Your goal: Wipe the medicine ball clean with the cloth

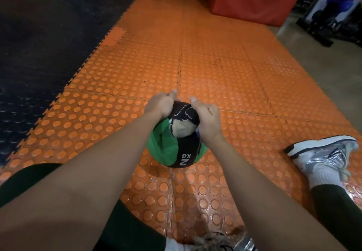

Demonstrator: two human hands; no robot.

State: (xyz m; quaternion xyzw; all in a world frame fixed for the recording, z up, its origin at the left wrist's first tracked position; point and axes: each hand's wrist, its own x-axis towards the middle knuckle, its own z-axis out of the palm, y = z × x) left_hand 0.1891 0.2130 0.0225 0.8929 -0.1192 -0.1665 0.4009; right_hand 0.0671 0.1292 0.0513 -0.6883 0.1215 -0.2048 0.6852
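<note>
Both hands, the left [159, 105] at 10 o'clock and the right [207, 120] at 2 o'clock, are pinching the cloth [184, 122] draped over the ball [174, 149], which is resting on the orange floor [225, 70].

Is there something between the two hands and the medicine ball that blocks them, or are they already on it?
Nothing blocks them. Only the cloth lies between, draped over the top of the medicine ball. The left hand and right hand each grip it from a side. The ball rests on the orange mat.
</note>
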